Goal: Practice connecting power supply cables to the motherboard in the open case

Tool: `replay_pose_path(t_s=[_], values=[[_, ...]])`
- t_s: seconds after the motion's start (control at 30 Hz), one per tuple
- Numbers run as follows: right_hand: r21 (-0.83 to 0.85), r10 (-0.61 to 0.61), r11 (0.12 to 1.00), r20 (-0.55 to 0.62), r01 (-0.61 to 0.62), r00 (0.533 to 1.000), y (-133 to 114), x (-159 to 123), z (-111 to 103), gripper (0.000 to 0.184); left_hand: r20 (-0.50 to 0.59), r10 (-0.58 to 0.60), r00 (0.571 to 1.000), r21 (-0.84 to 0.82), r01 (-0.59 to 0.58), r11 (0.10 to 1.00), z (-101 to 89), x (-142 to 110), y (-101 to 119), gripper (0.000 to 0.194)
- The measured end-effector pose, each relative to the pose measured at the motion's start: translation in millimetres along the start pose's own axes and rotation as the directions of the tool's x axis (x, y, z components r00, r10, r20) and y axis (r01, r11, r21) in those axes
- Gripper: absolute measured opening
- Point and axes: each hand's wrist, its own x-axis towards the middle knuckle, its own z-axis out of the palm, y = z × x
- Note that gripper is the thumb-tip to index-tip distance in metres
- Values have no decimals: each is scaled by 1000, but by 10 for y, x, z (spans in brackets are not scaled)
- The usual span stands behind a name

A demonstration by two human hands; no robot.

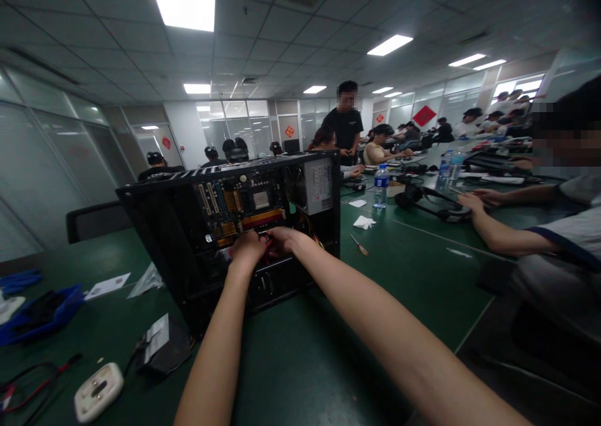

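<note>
A black computer case (145, 238) stands open-sided in front of me on the green table. Inside it I see a motherboard (235, 210) with pale and orange slots, and a power supply (319, 185) at the upper right. Both my hands reach into the lower middle of the case, close together. My left hand (248, 248) has its fingers curled at the board's lower edge. Beside it, my right hand (280, 240) has fingers bent around a small dark and red piece, perhaps a cable. The hands and dim light hide what exactly they grip.
To the left lie a blue tray (61, 313), a black box with a label (157, 344), a white device (99, 389) and red-black cables (42, 382). On the right are a screwdriver (359, 245), crumpled tissue (364, 222), a water bottle (380, 188) and a headset (432, 203). A person's arms (507, 225) rest nearby.
</note>
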Motion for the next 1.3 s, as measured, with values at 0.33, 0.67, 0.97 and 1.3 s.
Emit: replay_pose_path(t_s=[0.33,0.67,0.97,1.3], values=[[20,-3,1000,47,2,999,-5,45,-11,30,-7,8,1000,-22,-8,1000,18,19,-10,41],[75,-16,997,33,13,999,21,80,26,27,-13,-11,1000,-20,11,1000,5,9,3,38],[167,-59,984,12,56,998,27,57,28,25,-54,18,998,-17,-19,1000,39,27,-28,41],[209,-83,974,-5,83,997,41,90,39,26,-12,6,1000,-30,-6,1000,-5,-26,-19,40]])
